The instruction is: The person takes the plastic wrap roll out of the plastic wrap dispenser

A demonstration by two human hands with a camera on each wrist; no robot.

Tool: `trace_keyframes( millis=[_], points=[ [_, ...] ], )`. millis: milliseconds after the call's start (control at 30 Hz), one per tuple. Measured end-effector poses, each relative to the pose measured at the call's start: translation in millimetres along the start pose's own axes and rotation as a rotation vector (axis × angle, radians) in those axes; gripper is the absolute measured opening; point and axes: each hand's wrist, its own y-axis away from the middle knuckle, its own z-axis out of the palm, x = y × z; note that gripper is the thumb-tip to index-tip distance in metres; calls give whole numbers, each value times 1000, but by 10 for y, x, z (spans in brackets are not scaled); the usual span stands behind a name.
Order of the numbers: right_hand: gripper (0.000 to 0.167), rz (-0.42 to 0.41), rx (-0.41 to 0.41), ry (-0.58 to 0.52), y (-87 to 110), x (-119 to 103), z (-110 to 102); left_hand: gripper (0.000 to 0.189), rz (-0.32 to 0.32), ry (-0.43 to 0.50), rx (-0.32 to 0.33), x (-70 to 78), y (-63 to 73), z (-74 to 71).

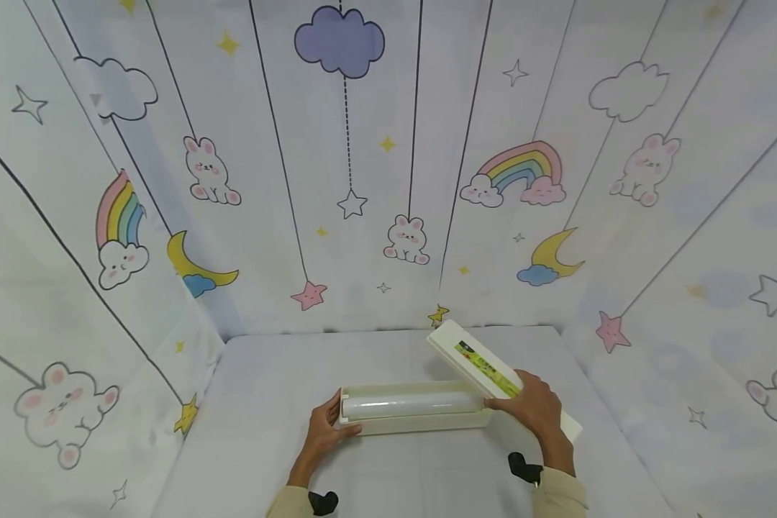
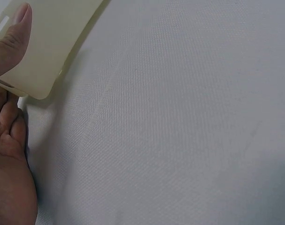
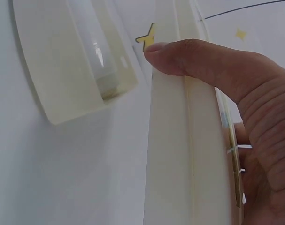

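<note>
A cream plastic box lies lengthwise on the table without its cover. Inside sits a shiny roll that looks like cling film. My left hand grips the box's left end, and in the left wrist view the thumb lies on the wall with fingers curled at the end. My right hand holds the long lid, tilted over the box's right end. A green and yellow label runs along the lid. In the right wrist view, the thumb presses the lid's edge, fingers behind it.
The white cloth-covered table spreads around the box. Behind it and on both sides hang white curtains printed with clouds, rabbits, stars and rainbows. Dark straps show at both wrists.
</note>
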Motion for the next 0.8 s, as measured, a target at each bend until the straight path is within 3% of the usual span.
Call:
trace_keyframes(
  millis=[167, 400, 633, 800],
  points=[
    [95, 19, -5, 23, 17, 37, -33, 105, -36, 5, 5, 2, 7, 2],
    [98, 33, -17, 18, 59, 49, -74, 103, -34, 5, 7, 60, 29, -4],
    [97, 57, -3, 28, 80, 95, -84, 104, -97, 35, -8, 54, 20, 5],
    [99, 61, 13, 34, 83, 151, -83, 104, -95, 59, 4, 41, 22, 12]
  ],
)
